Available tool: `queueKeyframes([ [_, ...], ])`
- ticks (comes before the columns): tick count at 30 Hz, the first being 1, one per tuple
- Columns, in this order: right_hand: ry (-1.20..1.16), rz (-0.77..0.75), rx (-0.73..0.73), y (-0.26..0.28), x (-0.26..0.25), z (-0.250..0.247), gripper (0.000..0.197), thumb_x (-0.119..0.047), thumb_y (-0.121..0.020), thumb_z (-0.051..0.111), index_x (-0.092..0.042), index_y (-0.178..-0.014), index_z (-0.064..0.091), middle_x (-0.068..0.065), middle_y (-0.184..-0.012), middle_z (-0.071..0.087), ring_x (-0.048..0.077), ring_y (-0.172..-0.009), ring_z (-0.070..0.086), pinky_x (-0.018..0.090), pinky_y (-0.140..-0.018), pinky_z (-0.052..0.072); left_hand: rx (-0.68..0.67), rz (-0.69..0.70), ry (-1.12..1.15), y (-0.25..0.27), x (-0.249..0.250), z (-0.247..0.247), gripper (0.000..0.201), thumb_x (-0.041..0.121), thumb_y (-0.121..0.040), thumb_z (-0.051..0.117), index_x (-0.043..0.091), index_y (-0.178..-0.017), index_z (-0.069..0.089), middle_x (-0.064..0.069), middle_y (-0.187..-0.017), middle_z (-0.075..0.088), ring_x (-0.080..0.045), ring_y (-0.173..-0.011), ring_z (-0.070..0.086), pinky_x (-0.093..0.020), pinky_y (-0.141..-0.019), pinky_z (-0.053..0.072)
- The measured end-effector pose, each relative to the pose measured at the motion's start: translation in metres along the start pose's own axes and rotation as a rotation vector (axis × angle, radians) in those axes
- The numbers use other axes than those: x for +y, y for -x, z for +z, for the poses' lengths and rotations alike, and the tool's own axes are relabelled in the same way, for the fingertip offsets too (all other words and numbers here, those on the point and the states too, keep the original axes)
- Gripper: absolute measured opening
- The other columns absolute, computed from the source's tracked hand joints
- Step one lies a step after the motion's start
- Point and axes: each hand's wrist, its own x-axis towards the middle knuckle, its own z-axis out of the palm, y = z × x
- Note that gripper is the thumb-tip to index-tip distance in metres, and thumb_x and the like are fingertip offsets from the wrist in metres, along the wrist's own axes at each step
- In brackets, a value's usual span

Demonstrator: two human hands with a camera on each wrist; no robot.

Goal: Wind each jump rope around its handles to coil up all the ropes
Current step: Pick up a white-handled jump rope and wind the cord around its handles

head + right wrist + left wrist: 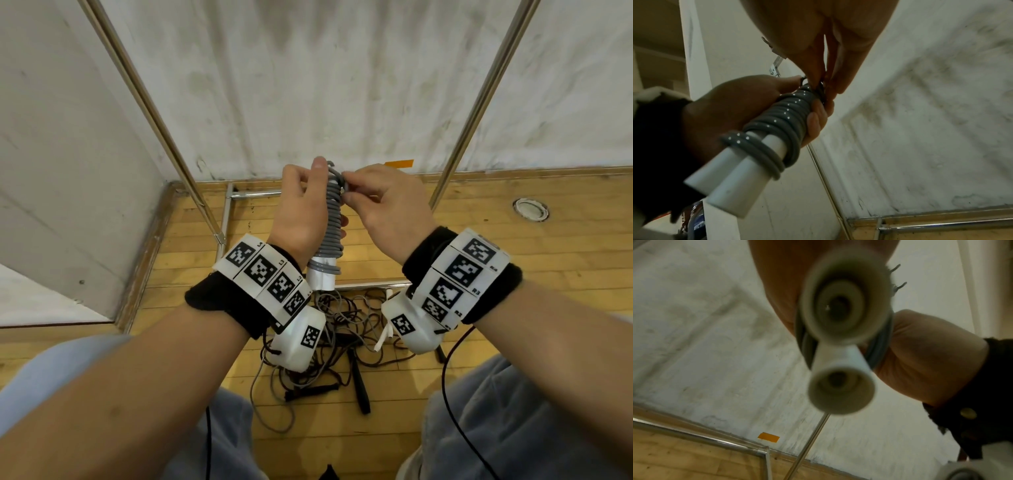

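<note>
Left hand [301, 209] gripped white handles [731, 175] upright at frame center, fingers [816, 120] curled round gray rope [334, 219] coiled tight along them, thumb up beside top turn. Right hand [387, 202] at 3 o'clock of bundle, fingertips [830, 84] pinched on rope end at top of coil. Handle butts pointed down, bare below last loops. Tangled pile of ropes [329, 349] lay loose on wooden floor [513, 260] at 6 o'clock, dark and gray cords mixed. Metal rack frame [164, 137] stood against wall behind
</note>
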Motion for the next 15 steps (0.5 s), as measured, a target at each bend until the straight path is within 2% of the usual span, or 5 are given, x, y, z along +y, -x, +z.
queueKeyframes([
  [4,0.003,0.065,0.061,0.0014,-0.0004,0.0012,0.019,-0.006,-0.087,0.056,-0.008,-0.098,0.072,0.003,-0.090,0.067,0.018,-0.087,0.063,0.032,-0.083,0.051,0.047,-0.026,0.045,-0.0026,0.0003,0.0013,0.031,0.045,-0.099,0.038,0.015,-0.094,0.039,-0.011,-0.072,0.064,-0.021,-0.045,0.058,-0.033,-0.044,0.051],
  [6,0.042,0.086,0.049,0.0020,0.0014,0.0029,0.022,-0.006,-0.087,0.056,-0.011,-0.102,0.072,0.000,-0.092,0.066,0.016,-0.089,0.063,0.028,-0.084,0.050,0.074,-0.063,0.099,-0.0028,-0.0002,0.0022,0.033,0.046,-0.099,0.039,0.013,-0.097,0.041,-0.013,-0.072,0.063,-0.024,-0.048,0.060,-0.040,-0.051,0.054],
  [9,0.145,-0.019,0.018,0.0041,0.0027,0.0034,0.023,-0.003,-0.086,0.055,-0.011,-0.098,0.072,0.003,-0.088,0.066,0.016,-0.084,0.059,0.020,-0.075,0.041,0.098,-0.123,0.146,-0.0020,-0.0007,0.0031,0.042,0.047,-0.099,0.038,0.006,-0.109,0.043,-0.022,-0.084,0.066,-0.030,-0.056,0.062,-0.048,-0.062,0.055],
  [12,0.211,-0.147,0.018,0.0067,0.0011,0.0027,0.021,0.003,-0.084,0.055,-0.005,-0.093,0.072,0.009,-0.084,0.065,0.021,-0.079,0.058,0.017,-0.068,0.032,0.121,-0.156,0.174,-0.0021,0.0001,0.0022,0.043,0.047,-0.099,0.038,0.006,-0.109,0.045,-0.025,-0.091,0.066,-0.031,-0.058,0.063,-0.045,-0.061,0.057],
  [15,0.232,-0.198,-0.011,0.0097,-0.0014,0.0047,0.023,0.006,-0.083,0.052,0.000,-0.095,0.071,0.014,-0.088,0.065,0.028,-0.080,0.060,0.032,-0.070,0.045,0.148,-0.162,0.114,-0.0041,0.0015,-0.0016,0.043,0.045,-0.100,0.036,0.005,-0.109,0.049,-0.010,-0.078,0.062,-0.016,-0.046,0.063,-0.026,-0.045,0.052],
])
